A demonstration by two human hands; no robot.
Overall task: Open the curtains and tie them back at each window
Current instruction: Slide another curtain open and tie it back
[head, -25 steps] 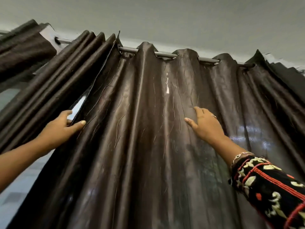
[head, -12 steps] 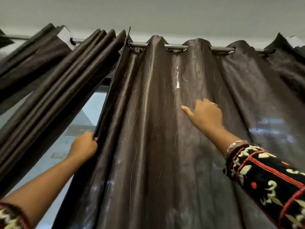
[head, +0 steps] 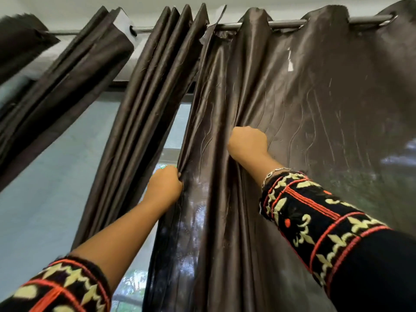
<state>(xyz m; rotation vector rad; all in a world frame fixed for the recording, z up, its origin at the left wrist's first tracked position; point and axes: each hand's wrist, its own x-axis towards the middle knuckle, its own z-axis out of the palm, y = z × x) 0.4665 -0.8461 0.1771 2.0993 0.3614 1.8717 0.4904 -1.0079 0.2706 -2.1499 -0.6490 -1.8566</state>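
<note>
A dark brown glossy curtain point(head: 315, 109) hangs spread from a metal rod point(head: 286, 24) by eyelets, filling the right half of the view. My left hand point(head: 165, 186) is shut on its left edge, low down. My right hand point(head: 247, 143) is a fist gripping a fold of the same panel higher up. To the left hangs a second curtain panel point(head: 153, 91), bunched into tight pleats. A third bunched panel point(head: 74, 64) hangs at the far left.
Between the panels shows the window point(head: 45, 176) with a pale mesh screen, and greenery outside at the bottom. A dark frame bar point(head: 119, 83) runs across under the rod. The white ceiling is above.
My right hand went from a flat palm on the cloth to a fist gripping a fold. My left hand took hold of the curtain's left edge. The gap at the window has widened.
</note>
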